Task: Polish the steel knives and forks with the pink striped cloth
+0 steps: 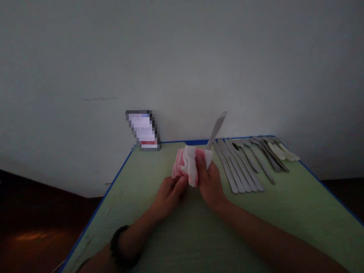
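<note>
A pink and white cloth is bunched up between my two hands above the table. From its upper right side the blade of a metal table knife sticks up, tilted to the right. My right hand is closed on the cloth around the knife, its thumb pressed against the front. Just below the cloth's lower left edge, my left hand is closed in a fist, in line with the knife. The knife's handle is hidden by cloth and fingers.
Several table knives lie side by side right of my hands. Beyond them are spoons, more metal cutlery and pale-handled pieces. A blurred phone-like screen leans on the wall behind the green, blue-edged table.
</note>
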The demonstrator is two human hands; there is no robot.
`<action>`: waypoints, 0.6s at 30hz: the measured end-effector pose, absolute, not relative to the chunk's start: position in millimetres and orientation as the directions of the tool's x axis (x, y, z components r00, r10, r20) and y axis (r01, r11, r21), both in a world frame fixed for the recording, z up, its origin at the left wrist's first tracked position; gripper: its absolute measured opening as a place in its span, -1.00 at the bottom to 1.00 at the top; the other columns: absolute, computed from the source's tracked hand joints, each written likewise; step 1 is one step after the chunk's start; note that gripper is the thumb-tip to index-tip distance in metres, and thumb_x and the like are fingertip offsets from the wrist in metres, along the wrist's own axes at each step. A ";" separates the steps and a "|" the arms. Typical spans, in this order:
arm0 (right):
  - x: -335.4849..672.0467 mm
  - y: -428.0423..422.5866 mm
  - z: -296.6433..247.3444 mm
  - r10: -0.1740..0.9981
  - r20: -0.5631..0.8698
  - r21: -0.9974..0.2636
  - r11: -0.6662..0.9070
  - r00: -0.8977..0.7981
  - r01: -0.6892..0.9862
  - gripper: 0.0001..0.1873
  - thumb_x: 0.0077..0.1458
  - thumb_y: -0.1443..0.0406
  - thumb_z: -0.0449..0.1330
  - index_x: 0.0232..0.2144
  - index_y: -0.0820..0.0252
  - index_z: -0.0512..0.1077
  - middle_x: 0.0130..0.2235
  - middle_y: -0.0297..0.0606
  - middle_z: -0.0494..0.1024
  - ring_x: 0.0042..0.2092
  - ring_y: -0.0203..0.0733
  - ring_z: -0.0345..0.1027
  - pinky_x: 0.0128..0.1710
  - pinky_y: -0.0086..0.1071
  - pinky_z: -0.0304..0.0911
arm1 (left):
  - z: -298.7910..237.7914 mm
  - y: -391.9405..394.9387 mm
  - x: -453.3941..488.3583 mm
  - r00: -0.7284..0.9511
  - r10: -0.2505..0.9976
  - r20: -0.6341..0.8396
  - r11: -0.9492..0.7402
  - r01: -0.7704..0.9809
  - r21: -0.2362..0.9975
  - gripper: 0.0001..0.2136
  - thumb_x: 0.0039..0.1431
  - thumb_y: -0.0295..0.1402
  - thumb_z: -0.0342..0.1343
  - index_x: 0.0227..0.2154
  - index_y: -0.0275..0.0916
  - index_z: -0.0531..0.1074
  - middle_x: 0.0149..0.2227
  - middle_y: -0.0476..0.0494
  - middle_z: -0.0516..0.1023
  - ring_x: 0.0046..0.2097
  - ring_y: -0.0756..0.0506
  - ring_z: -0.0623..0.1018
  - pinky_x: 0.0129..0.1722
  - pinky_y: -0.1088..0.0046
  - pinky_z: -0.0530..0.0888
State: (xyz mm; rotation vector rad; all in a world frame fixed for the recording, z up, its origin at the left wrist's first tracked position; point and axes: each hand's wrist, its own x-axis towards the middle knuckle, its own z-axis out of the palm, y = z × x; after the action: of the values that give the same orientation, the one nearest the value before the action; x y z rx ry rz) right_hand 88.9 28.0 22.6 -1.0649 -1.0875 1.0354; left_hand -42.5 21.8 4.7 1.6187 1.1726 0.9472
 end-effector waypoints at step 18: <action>90.7 28.7 4.4 0.988 0.151 -0.988 0.150 0.030 0.030 -0.54 0.15 -0.03 -0.05 -0.43 0.23 0.36 -0.51 -0.33 0.38 -0.48 -0.32 0.21 -0.53 -0.48 0.10 | 9.1 32.7 -46.6 -0.051 0.994 0.099 -0.093 0.105 0.990 -0.78 0.18 -0.17 -0.05 -0.28 -0.20 0.36 -0.49 0.05 0.37 -0.49 0.00 0.36 -0.55 0.55 0.30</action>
State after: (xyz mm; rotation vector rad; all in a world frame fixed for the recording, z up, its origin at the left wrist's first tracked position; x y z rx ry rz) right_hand 90.7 28.7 4.4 -1.1316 -1.2732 1.0613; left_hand -46.6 32.7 9.1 1.3301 1.2793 1.2723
